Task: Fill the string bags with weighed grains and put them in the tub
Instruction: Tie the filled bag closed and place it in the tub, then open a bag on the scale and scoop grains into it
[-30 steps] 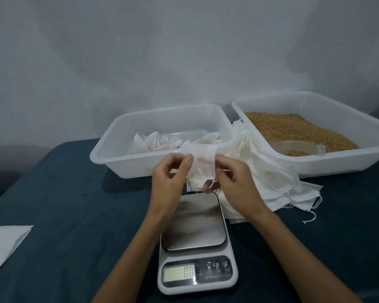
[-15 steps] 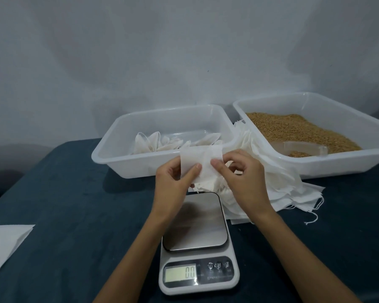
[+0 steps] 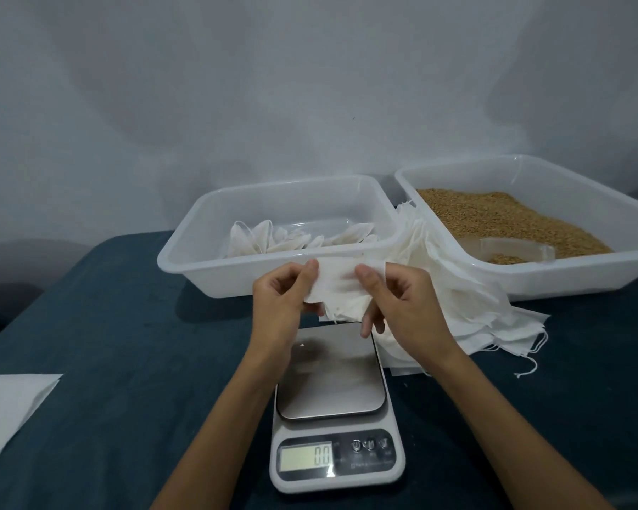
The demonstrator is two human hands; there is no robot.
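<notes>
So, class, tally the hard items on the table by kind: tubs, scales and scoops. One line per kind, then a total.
Tubs: 2, the left tub and the grain tub
Scales: 1, the scale
Scoops: 1, the clear scoop in the grain
Total: 4

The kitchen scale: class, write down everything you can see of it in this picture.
The scale is a small white plastic body with a shiny, square steel platform with rounded corners on top. Nothing sits on the platform. At its near end a lit display reads 0.0, beside three small round buttons. It rests flat on the dark blue cloth, in front of the tub, between the person's forearms. Its far right corner meets the bag pile. Both hands hover above its far edge, apparently without touching it.
</notes>
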